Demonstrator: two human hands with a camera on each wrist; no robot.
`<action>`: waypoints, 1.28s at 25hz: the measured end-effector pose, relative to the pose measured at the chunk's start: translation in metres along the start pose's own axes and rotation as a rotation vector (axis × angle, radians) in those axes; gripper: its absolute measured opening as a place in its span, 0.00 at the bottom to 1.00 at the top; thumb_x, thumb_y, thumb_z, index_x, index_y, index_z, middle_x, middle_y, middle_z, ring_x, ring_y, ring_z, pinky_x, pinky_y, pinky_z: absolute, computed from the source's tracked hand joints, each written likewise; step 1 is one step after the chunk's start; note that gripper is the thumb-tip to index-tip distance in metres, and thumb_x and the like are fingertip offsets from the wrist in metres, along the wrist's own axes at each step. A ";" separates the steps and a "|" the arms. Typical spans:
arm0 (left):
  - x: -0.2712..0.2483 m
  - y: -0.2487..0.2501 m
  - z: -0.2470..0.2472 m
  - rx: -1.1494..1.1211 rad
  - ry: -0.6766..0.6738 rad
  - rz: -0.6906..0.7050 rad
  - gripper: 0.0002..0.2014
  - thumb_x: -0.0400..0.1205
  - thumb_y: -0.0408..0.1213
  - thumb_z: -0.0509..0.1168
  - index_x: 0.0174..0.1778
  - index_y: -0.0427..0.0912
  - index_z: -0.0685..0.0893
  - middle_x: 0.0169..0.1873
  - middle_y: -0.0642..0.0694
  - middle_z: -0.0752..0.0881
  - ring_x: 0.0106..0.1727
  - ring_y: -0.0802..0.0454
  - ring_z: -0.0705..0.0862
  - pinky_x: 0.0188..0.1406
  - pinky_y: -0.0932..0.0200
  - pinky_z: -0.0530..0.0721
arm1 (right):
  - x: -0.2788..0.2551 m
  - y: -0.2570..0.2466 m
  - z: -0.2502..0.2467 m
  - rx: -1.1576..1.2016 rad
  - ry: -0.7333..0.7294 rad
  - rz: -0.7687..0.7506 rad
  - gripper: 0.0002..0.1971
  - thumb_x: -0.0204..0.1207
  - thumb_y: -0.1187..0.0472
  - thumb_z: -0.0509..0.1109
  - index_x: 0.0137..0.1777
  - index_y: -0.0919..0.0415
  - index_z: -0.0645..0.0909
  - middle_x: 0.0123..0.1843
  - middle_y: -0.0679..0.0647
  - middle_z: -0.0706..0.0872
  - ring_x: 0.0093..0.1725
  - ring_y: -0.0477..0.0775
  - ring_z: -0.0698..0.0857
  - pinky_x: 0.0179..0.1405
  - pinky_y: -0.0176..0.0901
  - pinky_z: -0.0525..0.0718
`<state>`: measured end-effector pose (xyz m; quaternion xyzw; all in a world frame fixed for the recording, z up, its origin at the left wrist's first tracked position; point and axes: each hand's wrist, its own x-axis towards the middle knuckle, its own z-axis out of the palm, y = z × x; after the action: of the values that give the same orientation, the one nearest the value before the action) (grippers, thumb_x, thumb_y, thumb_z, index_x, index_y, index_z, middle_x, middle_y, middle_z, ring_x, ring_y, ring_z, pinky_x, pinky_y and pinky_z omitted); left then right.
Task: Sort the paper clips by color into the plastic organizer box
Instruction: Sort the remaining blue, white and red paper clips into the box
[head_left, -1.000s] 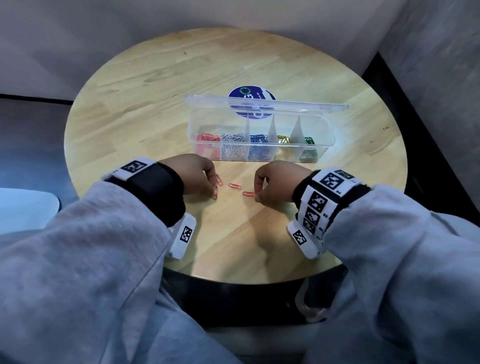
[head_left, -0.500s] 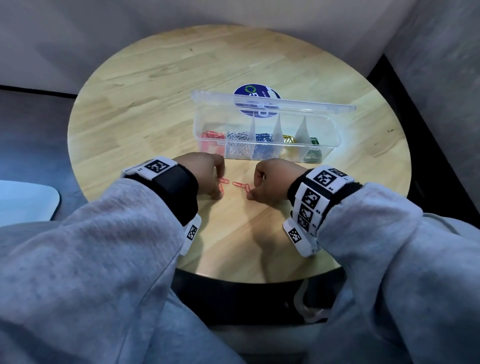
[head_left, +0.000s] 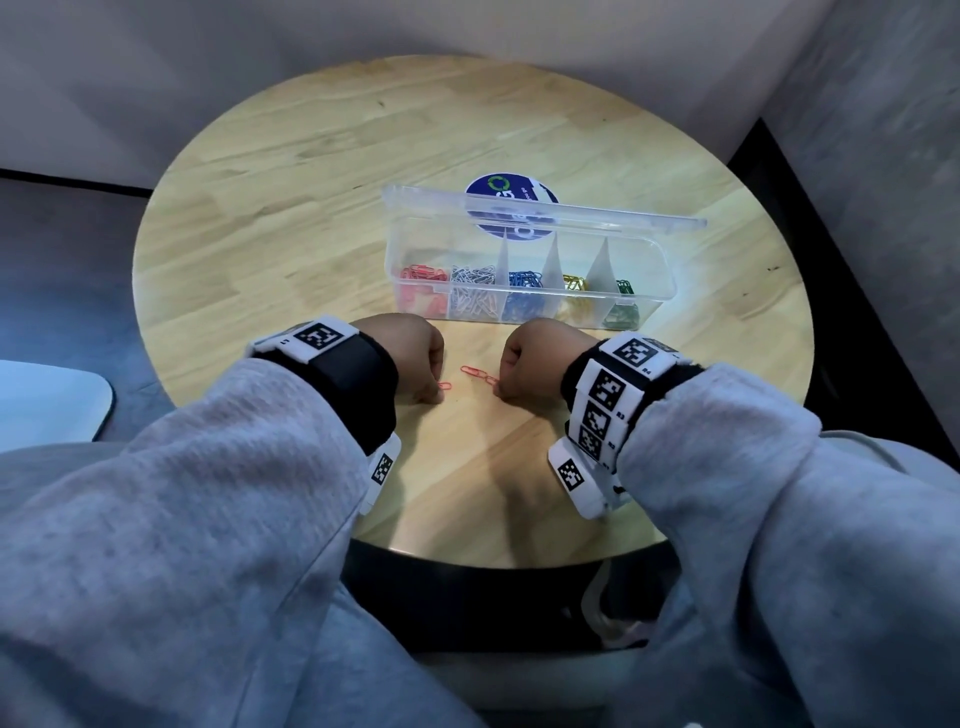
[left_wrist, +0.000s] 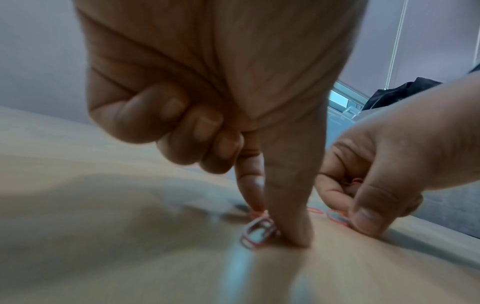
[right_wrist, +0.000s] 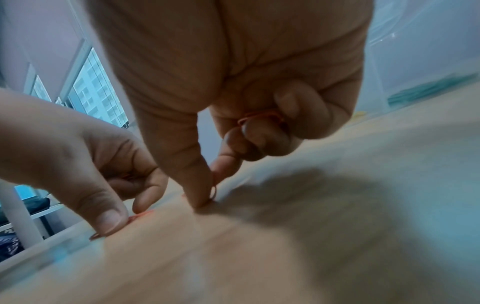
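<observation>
The clear plastic organizer box (head_left: 660, 296) stands open on the round table (head_left: 311, 182), with red, white, blue, yellow and green clips in separate compartments. In front of it lie loose red paper clips (head_left: 471, 371). My left hand (head_left: 439, 395) pinches a red clip (left_wrist: 257, 230) against the table with thumb and index finger, the other fingers curled. My right hand (head_left: 501, 392) pinches another red clip (right_wrist: 213, 189) on the table. It also keeps a red clip (right_wrist: 259, 117) tucked under its curled fingers.
A round blue sticker (head_left: 511, 195) lies behind the box, seen through its raised lid (head_left: 545, 210). The table's front edge (head_left: 493, 561) is close below my wrists. A pale surface (head_left: 47, 405) sits low at the left, and grey walls surround the table.
Both hands have stayed in front of the box, fingertips down on the red clips. The right hand's clip has slid left, close to the middle clip. The view has shifted slightly.
</observation>
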<state>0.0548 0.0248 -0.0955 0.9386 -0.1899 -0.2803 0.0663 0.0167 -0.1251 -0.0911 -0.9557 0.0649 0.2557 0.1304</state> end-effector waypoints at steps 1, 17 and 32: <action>-0.001 -0.002 -0.002 -0.005 -0.010 -0.001 0.11 0.70 0.45 0.76 0.34 0.49 0.78 0.30 0.56 0.77 0.37 0.55 0.76 0.29 0.63 0.67 | -0.002 0.001 0.000 0.018 -0.004 -0.009 0.07 0.71 0.55 0.74 0.39 0.58 0.83 0.41 0.52 0.85 0.44 0.54 0.83 0.40 0.41 0.80; -0.002 -0.003 -0.005 0.065 -0.007 0.028 0.13 0.69 0.43 0.77 0.42 0.51 0.78 0.32 0.56 0.74 0.44 0.51 0.76 0.37 0.60 0.70 | -0.001 -0.021 -0.001 -0.052 0.072 -0.099 0.07 0.75 0.57 0.71 0.52 0.54 0.83 0.46 0.47 0.78 0.45 0.49 0.78 0.40 0.39 0.75; -0.012 -0.001 -0.001 0.106 -0.038 0.034 0.08 0.72 0.44 0.72 0.34 0.48 0.79 0.34 0.52 0.81 0.42 0.49 0.79 0.37 0.62 0.72 | -0.017 -0.001 0.005 0.246 -0.018 -0.025 0.02 0.70 0.60 0.74 0.37 0.57 0.85 0.35 0.50 0.85 0.38 0.50 0.82 0.45 0.44 0.85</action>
<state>0.0460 0.0300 -0.0891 0.9320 -0.2215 -0.2864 0.0175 0.0002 -0.1216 -0.0864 -0.9309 0.0826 0.2529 0.2504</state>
